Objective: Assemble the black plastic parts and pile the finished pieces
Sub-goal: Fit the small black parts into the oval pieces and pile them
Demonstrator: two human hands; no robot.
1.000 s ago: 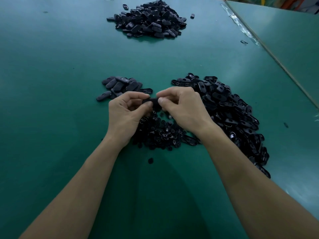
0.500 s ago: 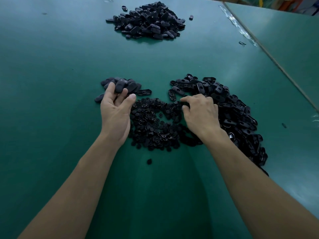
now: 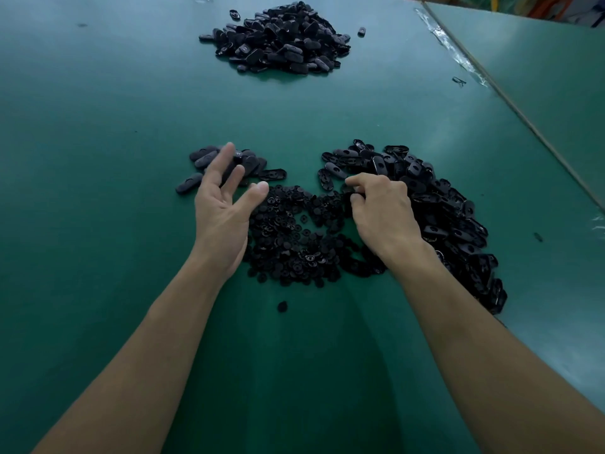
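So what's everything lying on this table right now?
green table: one, dark green, under everything
second table: one, green, far right, across a seam
far pile of oval parts: one pile, black, top centre
small pile of oval pieces: one pile, black, beyond the left hand
heap of small round parts: one heap, black, between the hands
big pile of open oval shells: one pile, black, right of the right hand
stray round part: one, black, alone nearer the person
left hand: one, fingers spread, over the small pile
right hand: one, fingers curled at the big pile's edge; holding anything unclear
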